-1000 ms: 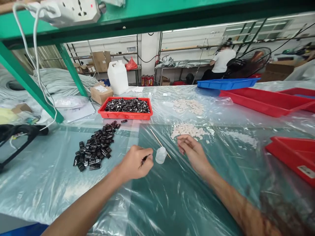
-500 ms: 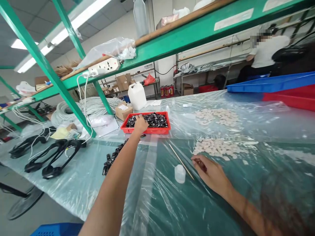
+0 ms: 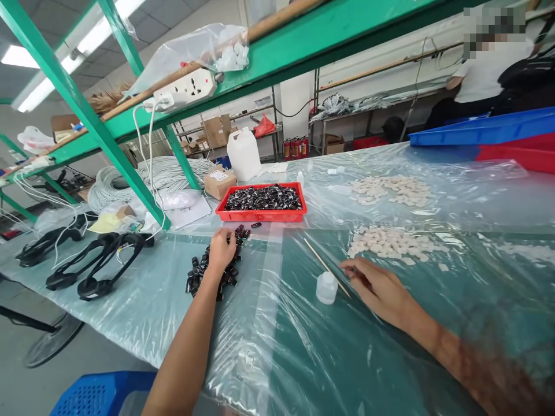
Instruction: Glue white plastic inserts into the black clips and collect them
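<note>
My left hand (image 3: pixel 222 249) is over a loose pile of small black parts (image 3: pixel 198 271), its fingers bent down onto it. Whatever lies between the fingertips is hidden. My right hand (image 3: pixel 378 287) hovers or rests over the plastic-covered table, fingers loosely curled and a little apart, with nothing visible in them. Close to it lie a thin wooden stick (image 3: pixel 321 260) and a small translucent cup (image 3: pixel 326 288). A heap of small whitish pieces (image 3: pixel 390 242) spreads just beyond the right hand. Behind the pile stands a red tray (image 3: pixel 264 216) filled with similar black parts.
Black strap-like headsets (image 3: pixel 108 263) lie at left near a green shelf post (image 3: pixel 113 153). A white jug (image 3: pixel 243 153) and a cardboard box (image 3: pixel 219 182) stand at the back. More whitish pieces (image 3: pixel 390 189) lie farther off. Blue tray (image 3: pixel 481 132) at right; a person (image 3: pixel 489 69) sits beyond.
My left hand has come back from the red tray to the pile of black parts in front of it. My right hand has barely moved. The view has tilted slightly down.
</note>
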`<state>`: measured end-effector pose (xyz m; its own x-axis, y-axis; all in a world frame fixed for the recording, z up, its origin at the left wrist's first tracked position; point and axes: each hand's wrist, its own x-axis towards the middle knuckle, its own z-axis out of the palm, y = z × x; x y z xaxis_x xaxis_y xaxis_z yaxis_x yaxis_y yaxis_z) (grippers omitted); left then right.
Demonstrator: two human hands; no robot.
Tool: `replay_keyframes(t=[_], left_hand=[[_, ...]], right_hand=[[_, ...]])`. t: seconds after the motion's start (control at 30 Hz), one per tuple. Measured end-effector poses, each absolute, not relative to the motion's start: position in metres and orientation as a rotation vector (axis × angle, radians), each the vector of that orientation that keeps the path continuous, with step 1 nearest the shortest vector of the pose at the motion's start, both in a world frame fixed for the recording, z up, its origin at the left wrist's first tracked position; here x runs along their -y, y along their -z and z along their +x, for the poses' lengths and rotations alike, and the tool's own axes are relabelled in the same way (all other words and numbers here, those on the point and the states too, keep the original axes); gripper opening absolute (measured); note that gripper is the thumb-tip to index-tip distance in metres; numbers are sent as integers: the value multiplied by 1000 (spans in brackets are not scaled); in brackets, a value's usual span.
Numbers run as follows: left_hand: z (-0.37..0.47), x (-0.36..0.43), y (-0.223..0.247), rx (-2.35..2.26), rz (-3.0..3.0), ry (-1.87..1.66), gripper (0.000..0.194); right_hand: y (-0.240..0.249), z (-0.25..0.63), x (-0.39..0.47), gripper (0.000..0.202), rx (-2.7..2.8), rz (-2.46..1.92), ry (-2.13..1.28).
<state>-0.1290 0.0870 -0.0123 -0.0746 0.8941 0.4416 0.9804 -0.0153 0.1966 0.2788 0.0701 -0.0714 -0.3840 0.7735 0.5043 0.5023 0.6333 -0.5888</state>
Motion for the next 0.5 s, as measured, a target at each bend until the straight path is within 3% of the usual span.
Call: replay_keyframes(t=[0.3,0.5], left_hand=[[-107,-106,40,1879,-2194,415,36],[-92,-109,38,1844,-2350,331,27]], right_hand=[[55,276,-53,25,2213,-935,-519],[46,277,-51,20,2305,-904,-624]])
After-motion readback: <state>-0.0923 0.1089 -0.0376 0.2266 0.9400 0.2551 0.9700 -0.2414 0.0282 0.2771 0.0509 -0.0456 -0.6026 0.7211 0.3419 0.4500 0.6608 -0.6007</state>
